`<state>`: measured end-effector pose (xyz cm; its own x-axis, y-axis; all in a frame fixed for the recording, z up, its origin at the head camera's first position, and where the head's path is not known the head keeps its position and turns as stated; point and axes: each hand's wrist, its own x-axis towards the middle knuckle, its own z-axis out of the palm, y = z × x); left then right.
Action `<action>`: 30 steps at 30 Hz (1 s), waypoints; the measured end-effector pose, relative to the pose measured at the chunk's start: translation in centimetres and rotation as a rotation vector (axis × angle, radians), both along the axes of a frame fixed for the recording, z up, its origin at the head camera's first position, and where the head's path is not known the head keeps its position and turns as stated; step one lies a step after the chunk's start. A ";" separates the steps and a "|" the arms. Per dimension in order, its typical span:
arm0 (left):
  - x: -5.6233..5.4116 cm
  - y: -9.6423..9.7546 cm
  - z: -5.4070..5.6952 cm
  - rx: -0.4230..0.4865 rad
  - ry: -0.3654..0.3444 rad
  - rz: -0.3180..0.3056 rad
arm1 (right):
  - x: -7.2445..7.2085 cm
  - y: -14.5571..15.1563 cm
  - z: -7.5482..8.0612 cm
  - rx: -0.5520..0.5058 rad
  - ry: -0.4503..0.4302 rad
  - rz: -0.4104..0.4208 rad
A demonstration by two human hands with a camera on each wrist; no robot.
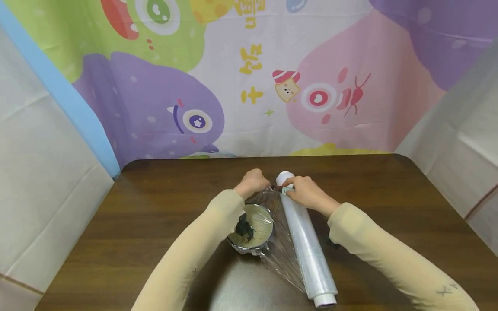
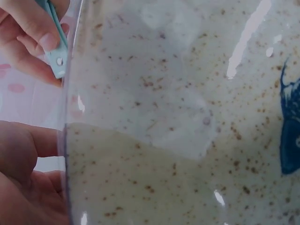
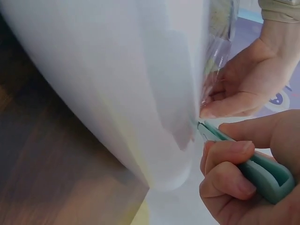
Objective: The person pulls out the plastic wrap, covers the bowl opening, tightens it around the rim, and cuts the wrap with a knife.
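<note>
The left hand (image 1: 253, 182) is pinching film (image 1: 281, 244); the right hand (image 1: 310, 196) is gripping a teal cutter (image 3: 263, 182) by the roll's (image 1: 308, 248) far end.

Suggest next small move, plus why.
Probably work the small teal tool into the far edge of the clear plastic film: the right grip holds its tip close by, the left grip pinches the film, which spans from the long white roll to the round, silver-rimmed bowl.

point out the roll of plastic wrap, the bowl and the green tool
Roll of plastic wrap (image 1: 306, 239): head view, middle of its side.
Bowl (image 1: 247, 249): head view, near rim.
Green tool (image 3: 265, 179): right wrist view, its wide end.
</note>
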<state>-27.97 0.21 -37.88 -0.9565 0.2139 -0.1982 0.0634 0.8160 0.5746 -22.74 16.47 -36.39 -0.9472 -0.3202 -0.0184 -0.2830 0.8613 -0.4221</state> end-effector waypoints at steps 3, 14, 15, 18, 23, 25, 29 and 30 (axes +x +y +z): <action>-0.1 -0.1 -0.1 0.010 -0.008 0.003 | 0.1 0.0 0.1 0.016 0.000 0.008; 0.1 0.7 0.9 0.005 -0.024 -0.102 | -0.7 -1.5 0.4 0.063 -0.037 0.041; 0.2 0.8 1.0 0.005 -0.013 -0.110 | -0.8 -1.6 0.4 0.067 -0.044 0.041; 0.2 1.0 1.3 0.012 0.004 -0.120 | -1.0 -1.7 0.4 0.081 -0.041 0.033; 0.1 0.7 1.4 -0.005 0.019 -0.100 | -0.7 -1.5 0.3 0.069 -0.064 0.006; 0.1 0.6 1.3 -0.010 0.020 -0.093 | -0.5 -1.3 0.2 0.053 -0.065 0.000; 0.0 0.5 1.2 -0.004 0.011 -0.090 | -0.1 -0.9 -0.1 0.035 -0.037 -0.009; -0.1 0.5 1.1 0.000 0.010 -0.088 | -0.1 -0.8 -0.1 0.031 -0.031 -0.011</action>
<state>-28.03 0.76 -36.74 -0.9360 0.2971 -0.1890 0.1402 0.8069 0.5738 -22.80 15.64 -36.51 -0.9494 -0.3088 -0.0575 -0.2609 0.8772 -0.4031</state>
